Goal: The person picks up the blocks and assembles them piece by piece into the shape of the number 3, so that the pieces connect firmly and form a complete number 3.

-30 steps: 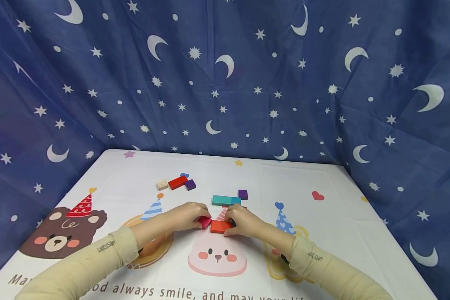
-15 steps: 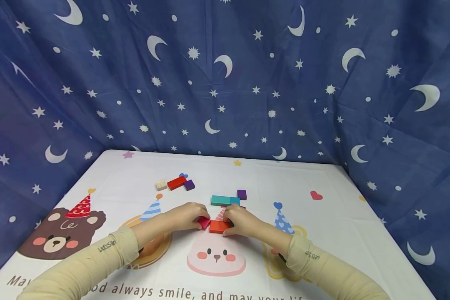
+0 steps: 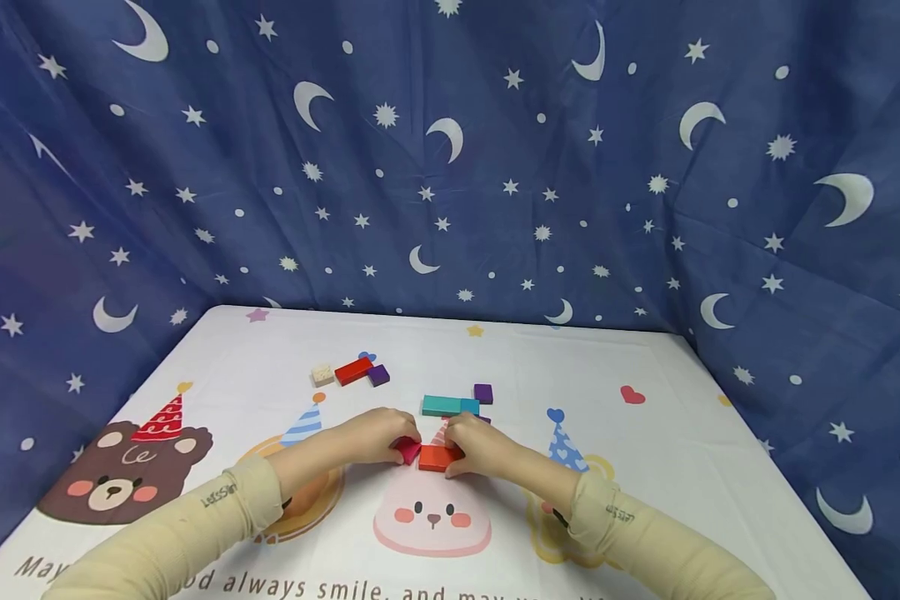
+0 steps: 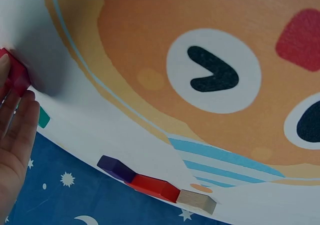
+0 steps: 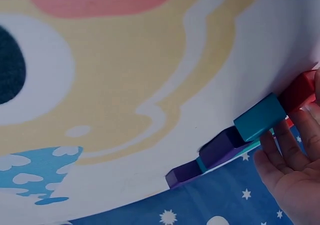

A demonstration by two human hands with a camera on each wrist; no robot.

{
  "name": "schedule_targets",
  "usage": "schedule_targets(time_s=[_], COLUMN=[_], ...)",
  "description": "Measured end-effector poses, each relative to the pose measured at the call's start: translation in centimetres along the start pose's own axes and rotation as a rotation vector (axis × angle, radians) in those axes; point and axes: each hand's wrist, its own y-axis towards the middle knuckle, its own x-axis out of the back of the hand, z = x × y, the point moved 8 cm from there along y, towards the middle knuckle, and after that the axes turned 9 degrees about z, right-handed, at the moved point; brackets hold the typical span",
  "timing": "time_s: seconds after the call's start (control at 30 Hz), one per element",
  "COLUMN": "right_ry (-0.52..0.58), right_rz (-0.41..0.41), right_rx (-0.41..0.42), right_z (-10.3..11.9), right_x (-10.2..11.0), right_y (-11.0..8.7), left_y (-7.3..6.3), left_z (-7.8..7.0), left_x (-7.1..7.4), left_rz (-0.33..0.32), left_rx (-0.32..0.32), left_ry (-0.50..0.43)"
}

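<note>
My left hand (image 3: 378,435) pinches a crimson block (image 3: 408,451), which stands tilted beside a longer red-orange block (image 3: 435,458). That second block lies on the table, held at its right end between the thumb and fingers of my right hand (image 3: 482,446). In the right wrist view a teal block (image 5: 260,117) sits at the end of the red-orange one, along my fingers; the hand hides it in the head view. Behind my right hand lie a turquoise block (image 3: 441,406) and a blue block (image 3: 469,406) end to end, with a purple block (image 3: 483,393) behind them.
Farther back to the left, a cream block (image 3: 322,375), a red block (image 3: 354,371) and a purple cube (image 3: 378,376) form a row. Another purple block (image 5: 224,147) is partly hidden by my right hand in the head view. A printed white cloth (image 3: 570,358) covers the table; a blue starry curtain (image 3: 390,167) hangs behind.
The head view has shifted slightly. Both hands keep their hold, and the blocks show no clear movement.
</note>
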Motion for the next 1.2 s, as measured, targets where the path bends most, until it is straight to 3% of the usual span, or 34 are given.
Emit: schedule_targets(time_s=[0.43, 0.8, 1.2], right_ry=[0.068, 0.000, -0.008], right_rz=[0.016, 0.016, 0.031], right_rx=[-0.072, -0.066, -0.104], right_z=[-0.6, -0.2, -0.5], right_x=[-0.3, -0.3, -0.4], right_y=[0.0, 0.1, 0.1], left_y=[-0.1, 0.2, 0.2], left_z=[0.4, 1.6, 1.4], left_x=[-0.3, -0.7, -0.8], left_rz=[-0.012, -0.023, 0.014], left_rx=[0.035, 0.085, 0.114], left_ry=[-0.078, -0.220, -0.214])
